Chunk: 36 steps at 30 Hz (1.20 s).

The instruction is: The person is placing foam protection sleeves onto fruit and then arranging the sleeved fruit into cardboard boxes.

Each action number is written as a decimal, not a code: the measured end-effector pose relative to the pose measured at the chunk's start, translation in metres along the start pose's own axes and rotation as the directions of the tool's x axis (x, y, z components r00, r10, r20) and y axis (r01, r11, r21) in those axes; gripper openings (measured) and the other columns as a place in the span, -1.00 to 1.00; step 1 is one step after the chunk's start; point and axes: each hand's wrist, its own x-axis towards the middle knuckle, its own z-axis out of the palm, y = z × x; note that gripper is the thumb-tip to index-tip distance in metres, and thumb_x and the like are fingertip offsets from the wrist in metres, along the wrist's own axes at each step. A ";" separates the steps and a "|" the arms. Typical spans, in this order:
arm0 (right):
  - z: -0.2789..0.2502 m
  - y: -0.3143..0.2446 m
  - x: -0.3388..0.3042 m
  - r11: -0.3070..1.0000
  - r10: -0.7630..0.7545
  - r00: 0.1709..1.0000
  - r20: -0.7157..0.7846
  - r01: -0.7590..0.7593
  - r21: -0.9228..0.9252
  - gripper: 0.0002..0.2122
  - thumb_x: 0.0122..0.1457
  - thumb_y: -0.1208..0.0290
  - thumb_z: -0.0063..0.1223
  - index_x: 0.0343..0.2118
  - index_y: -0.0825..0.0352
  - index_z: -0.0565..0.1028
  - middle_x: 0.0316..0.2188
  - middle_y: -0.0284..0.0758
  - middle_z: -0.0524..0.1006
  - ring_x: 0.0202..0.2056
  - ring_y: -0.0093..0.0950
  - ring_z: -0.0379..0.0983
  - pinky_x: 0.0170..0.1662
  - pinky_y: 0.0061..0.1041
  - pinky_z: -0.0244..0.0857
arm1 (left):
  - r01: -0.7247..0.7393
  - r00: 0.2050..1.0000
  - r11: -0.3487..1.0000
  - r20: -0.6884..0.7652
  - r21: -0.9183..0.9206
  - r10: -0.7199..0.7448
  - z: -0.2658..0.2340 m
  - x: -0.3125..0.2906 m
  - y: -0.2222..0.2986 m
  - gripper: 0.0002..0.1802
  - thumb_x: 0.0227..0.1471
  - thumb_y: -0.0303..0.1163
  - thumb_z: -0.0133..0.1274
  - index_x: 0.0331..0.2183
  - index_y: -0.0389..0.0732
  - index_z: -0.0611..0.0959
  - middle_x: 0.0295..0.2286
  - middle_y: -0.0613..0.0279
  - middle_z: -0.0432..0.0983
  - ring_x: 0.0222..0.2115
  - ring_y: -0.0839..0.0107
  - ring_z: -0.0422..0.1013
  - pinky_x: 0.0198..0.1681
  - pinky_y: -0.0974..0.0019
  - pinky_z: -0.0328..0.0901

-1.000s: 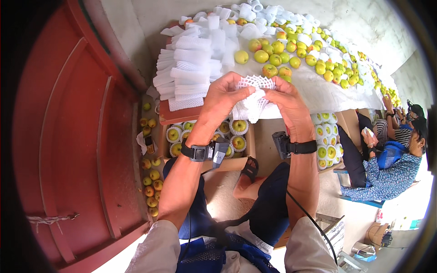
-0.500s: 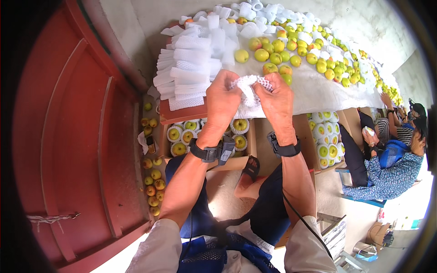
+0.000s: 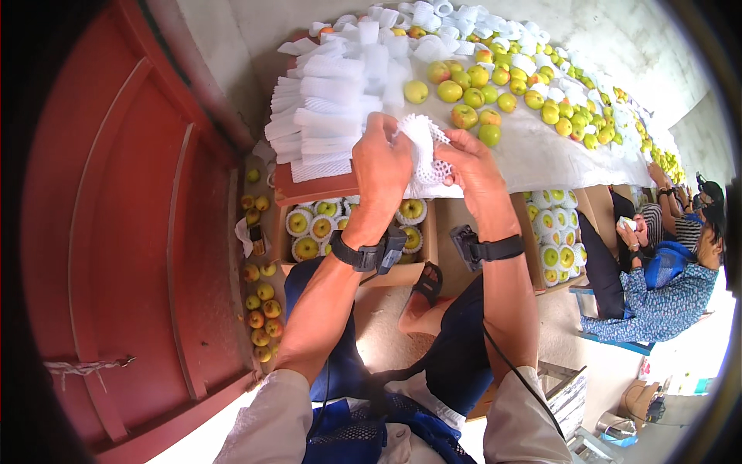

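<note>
My left hand [image 3: 381, 166] and my right hand [image 3: 477, 172] both grip a white foam net sleeve [image 3: 423, 148] held up between them, in front of the table edge. I cannot see a fruit inside the sleeve. A stack of flat white foam sleeves [image 3: 328, 116] lies on the table just left of my hands. Loose yellow-green fruits [image 3: 471, 89] lie on the white table cover beyond my hands. Below my wrists stands an open cardboard box [image 3: 352, 232] with several fruits wrapped in foam nets.
A red door [image 3: 116, 255] fills the left side, with loose fruits [image 3: 259, 298] on the floor beside it. A second box of wrapped fruits [image 3: 553, 243] stands to the right. A seated person in a blue patterned top [image 3: 657, 298] works at the right.
Both hands have stayed together on the foam sleeve and shifted slightly toward the table; the sleeve is bunched more tightly between the fingers.
</note>
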 end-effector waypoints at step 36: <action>0.003 -0.006 -0.004 0.985 0.034 0.994 -0.103 -0.016 0.174 -0.75 0.01 0.53 0.02 -0.19 0.42 0.43 -0.43 -0.32 0.46 -0.61 -0.60 0.30 -0.66 -0.67 0.03 | 0.688 0.710 0.445 0.660 -0.573 -0.248 -0.029 0.009 0.018 -0.54 0.15 -0.15 0.14 -0.09 -0.28 0.44 -0.36 0.23 0.44 -0.64 0.55 0.26 -0.63 0.48 0.07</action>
